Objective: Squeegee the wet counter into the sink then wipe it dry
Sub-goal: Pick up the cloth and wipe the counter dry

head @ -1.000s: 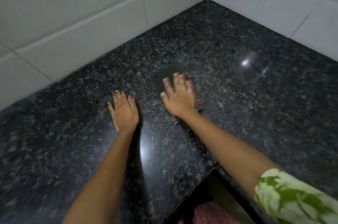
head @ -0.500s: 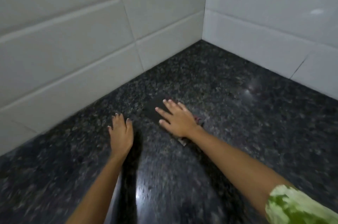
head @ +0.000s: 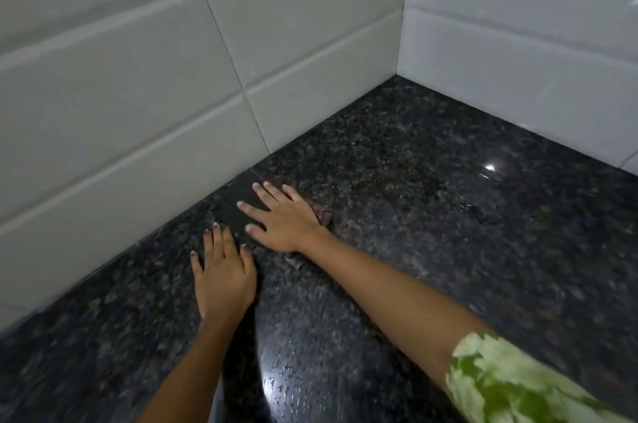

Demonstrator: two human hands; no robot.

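The dark speckled granite counter (head: pixel 431 222) fills the lower part of the head view and shines in places. My right hand (head: pixel 286 218) lies flat with straight, spread fingers on a dark cloth (head: pixel 238 199), pressing it against the counter close to the left wall. A pinkish edge of the cloth (head: pixel 324 212) pokes out beside the wrist. My left hand (head: pixel 222 272) rests flat on the bare counter just in front of the cloth, fingers straight. No sink or squeegee is in view.
White tiled walls (head: pixel 138 104) rise along the left and the back right, meeting in a corner (head: pixel 402 73). A bright light reflection (head: pixel 490 167) glints on the counter to the right.
My right hand has slid the cloth left and away, up to the foot of the left wall. My left hand stays flat on the counter. The view has tilted up toward the walls.
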